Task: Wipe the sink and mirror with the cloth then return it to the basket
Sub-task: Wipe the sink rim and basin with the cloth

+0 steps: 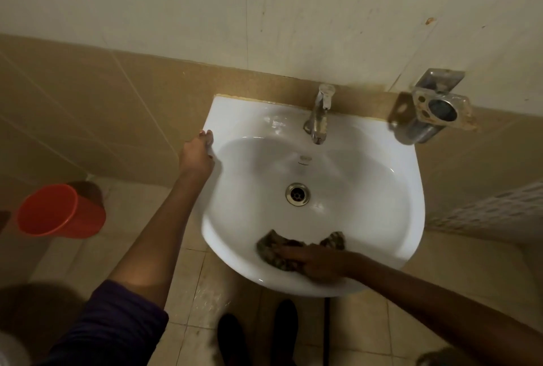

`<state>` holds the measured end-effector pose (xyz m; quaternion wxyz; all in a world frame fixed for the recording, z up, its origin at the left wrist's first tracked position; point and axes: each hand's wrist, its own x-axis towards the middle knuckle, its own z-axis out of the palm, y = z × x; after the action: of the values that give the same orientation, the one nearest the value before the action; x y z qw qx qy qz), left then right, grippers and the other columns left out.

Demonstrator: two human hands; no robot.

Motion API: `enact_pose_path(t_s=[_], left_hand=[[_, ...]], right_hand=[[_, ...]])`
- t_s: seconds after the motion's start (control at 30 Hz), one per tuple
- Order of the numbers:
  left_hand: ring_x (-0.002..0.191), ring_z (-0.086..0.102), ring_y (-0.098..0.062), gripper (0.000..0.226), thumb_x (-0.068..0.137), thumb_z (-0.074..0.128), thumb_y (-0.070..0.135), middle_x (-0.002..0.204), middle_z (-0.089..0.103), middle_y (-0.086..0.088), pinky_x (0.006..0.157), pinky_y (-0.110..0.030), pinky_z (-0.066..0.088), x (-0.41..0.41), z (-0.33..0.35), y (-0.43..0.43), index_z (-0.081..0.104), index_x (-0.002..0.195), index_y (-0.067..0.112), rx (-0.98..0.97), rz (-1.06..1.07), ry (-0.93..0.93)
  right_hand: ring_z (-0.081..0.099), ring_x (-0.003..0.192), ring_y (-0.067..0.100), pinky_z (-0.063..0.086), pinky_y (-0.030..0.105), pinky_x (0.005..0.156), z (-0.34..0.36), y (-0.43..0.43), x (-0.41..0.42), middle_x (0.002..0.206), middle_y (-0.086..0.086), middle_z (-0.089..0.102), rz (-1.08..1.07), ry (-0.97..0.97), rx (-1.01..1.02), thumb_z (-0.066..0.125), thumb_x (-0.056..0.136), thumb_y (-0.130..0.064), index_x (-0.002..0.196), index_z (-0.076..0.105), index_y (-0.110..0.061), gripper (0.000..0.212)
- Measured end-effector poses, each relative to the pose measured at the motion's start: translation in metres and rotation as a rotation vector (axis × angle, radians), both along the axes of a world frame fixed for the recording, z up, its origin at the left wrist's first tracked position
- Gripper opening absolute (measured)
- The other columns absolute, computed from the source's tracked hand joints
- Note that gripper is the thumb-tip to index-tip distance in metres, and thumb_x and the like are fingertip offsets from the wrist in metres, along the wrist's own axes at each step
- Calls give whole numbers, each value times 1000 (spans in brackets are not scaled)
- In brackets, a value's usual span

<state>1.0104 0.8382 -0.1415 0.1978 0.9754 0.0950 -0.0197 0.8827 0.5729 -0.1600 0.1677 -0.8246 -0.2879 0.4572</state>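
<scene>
A white wall-hung sink (382,165) fills the middle of the view, with a metal drain (297,194) and a worn tap (318,114) at its back. A dark mottled cloth (271,243) lies on the near inner wall of the basin. My right hand (316,261) presses flat on the cloth and covers its middle. My left hand (196,154) grips the sink's left rim, fingers curled over the edge. No mirror or basket is in view.
An orange bucket (55,211) stands on the tiled floor at the left. A rusty metal holder (432,108) juts from the wall right of the tap. My two dark shoes (258,336) are on the floor under the basin's front edge.
</scene>
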Motion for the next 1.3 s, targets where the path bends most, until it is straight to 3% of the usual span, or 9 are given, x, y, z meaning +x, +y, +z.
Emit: enact_pose_path(t_s=[0.07, 0.2, 0.3, 0.37, 0.5, 0.67, 0.83, 1.07, 1.3], left_hand=[[109, 58, -41, 44, 78, 48, -8, 127, 58, -18, 88, -39, 47, -1, 2, -1, 55, 120, 4, 15, -6, 13], [110, 57, -42, 45, 79, 51, -6, 128, 58, -19, 88, -39, 47, 0, 3, -1, 54, 123, 5, 49, -6, 19], [111, 57, -40, 45, 80, 51, -5, 131, 57, -17, 89, -38, 47, 2, 1, 0, 54, 123, 7, 60, 4, 22], [113, 57, -40, 47, 81, 50, -4, 134, 55, -15, 90, -38, 46, 3, -3, 0, 53, 126, 9, 69, 14, 24], [114, 56, -41, 48, 81, 50, -4, 136, 54, -17, 92, -38, 46, 6, -7, 0, 51, 127, 8, 97, 6, 43], [112, 56, -41, 45, 82, 51, -3, 132, 56, -18, 89, -37, 45, 4, -1, -1, 53, 126, 8, 125, 7, 19], [119, 54, -38, 50, 81, 51, -5, 140, 51, -15, 95, -36, 44, 5, -2, 2, 52, 130, 9, 40, 10, 19], [111, 57, -39, 47, 81, 48, -5, 132, 55, -19, 88, -39, 46, 3, -5, 6, 48, 127, 5, 19, -54, 39], [116, 55, -35, 34, 81, 60, 4, 122, 62, -21, 98, -35, 40, -6, 22, -8, 62, 114, -3, -163, -70, -16]], right_hand=[[31, 136, 26, 23, 26, 107, 7, -28, 8, 154, 7, 22, 101, -1, -130, 30, 91, 7, 148, 3, -21, 68], [8, 145, 23, 10, 41, 118, -24, -82, 56, 158, 6, 6, 385, -137, -341, 38, 94, -4, 146, 0, -17, 66], [53, 122, 17, 26, 41, 103, -43, -110, 100, 135, 0, 56, 532, -566, -518, 81, 58, -17, 128, 55, -18, 75], [61, 113, 15, 23, 42, 103, -49, -114, 134, 123, -5, 65, 588, -756, -574, 89, 37, -23, 117, 64, -23, 84], [55, 120, 13, 15, 35, 111, -47, -87, 161, 130, -3, 59, 773, -962, -507, 62, 68, -13, 123, 59, -18, 55], [53, 123, 21, 14, 38, 110, -48, -101, 135, 133, 1, 57, 545, -806, -494, 61, 66, -8, 127, 56, -19, 62], [3, 145, 20, 10, 47, 114, -27, -103, 80, 158, 0, 7, 184, -402, -600, 36, 97, -18, 148, 13, -21, 57], [48, 120, 11, 35, 19, 98, 19, -31, -10, 134, 8, 54, -174, -132, -62, 43, 86, 6, 132, 50, -15, 52], [65, 94, 10, 52, 25, 89, 47, -32, -29, 98, 6, 71, -500, -247, 355, 44, 71, 19, 97, 69, -35, 64]])
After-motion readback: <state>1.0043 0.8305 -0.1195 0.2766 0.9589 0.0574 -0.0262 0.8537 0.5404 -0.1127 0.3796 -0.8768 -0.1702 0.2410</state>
